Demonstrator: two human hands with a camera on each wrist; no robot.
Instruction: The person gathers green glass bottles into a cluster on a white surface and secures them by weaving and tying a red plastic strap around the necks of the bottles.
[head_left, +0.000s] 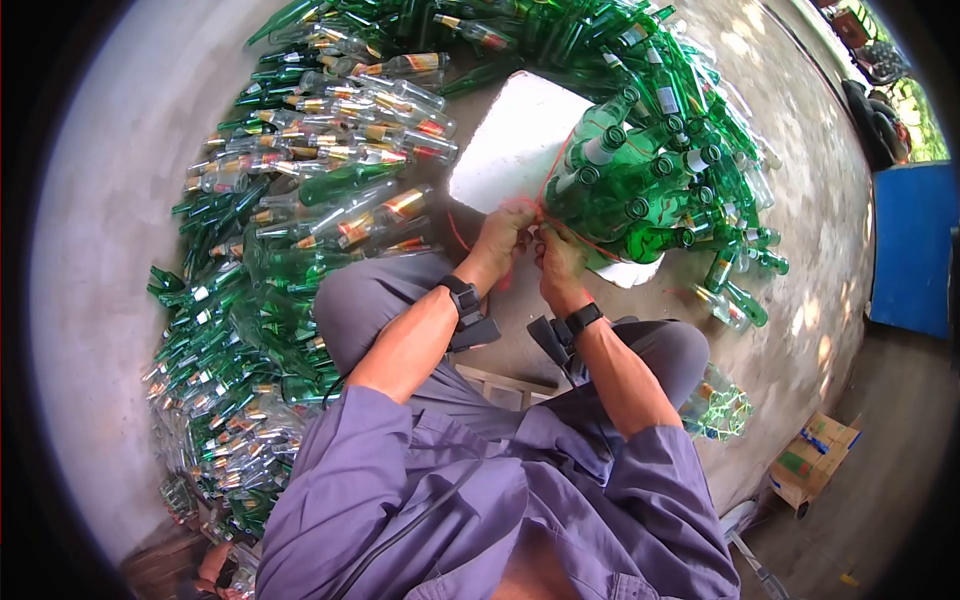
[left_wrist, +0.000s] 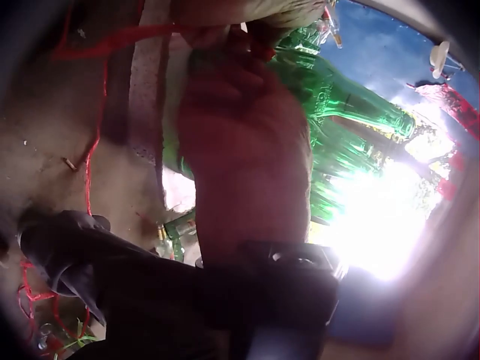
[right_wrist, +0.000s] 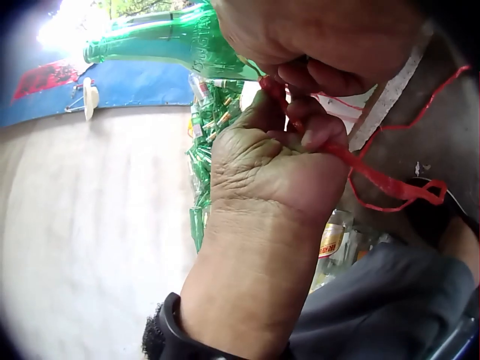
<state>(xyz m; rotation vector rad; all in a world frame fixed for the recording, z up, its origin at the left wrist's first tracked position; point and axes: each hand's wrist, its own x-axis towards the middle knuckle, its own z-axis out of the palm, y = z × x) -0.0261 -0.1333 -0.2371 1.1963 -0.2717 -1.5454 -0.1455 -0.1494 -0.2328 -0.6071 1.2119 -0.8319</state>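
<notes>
A cluster of green glass bottles (head_left: 640, 190) stands on a white foam block (head_left: 520, 130), with red plastic string (head_left: 545, 190) running round it. At the near side of the cluster, my left hand (head_left: 503, 240) and right hand (head_left: 562, 262) meet, both pinching the string. In the right wrist view, the curled fingers of the right hand (right_wrist: 277, 165) hold the red string (right_wrist: 367, 171), whose loose end trails off to the right. The left hand (right_wrist: 322, 34) is close above it there. Shadow hides the left fingertips in the left wrist view, where the back of the left hand (left_wrist: 247, 142) shows.
Many clear and green bottles (head_left: 350, 150) lie stacked along the left and far sides. More green bottles (head_left: 735, 270) lie to the right. A low wooden stool (head_left: 500, 385) shows between my knees. Further right are a cardboard box (head_left: 815, 460) and a blue panel (head_left: 912, 250).
</notes>
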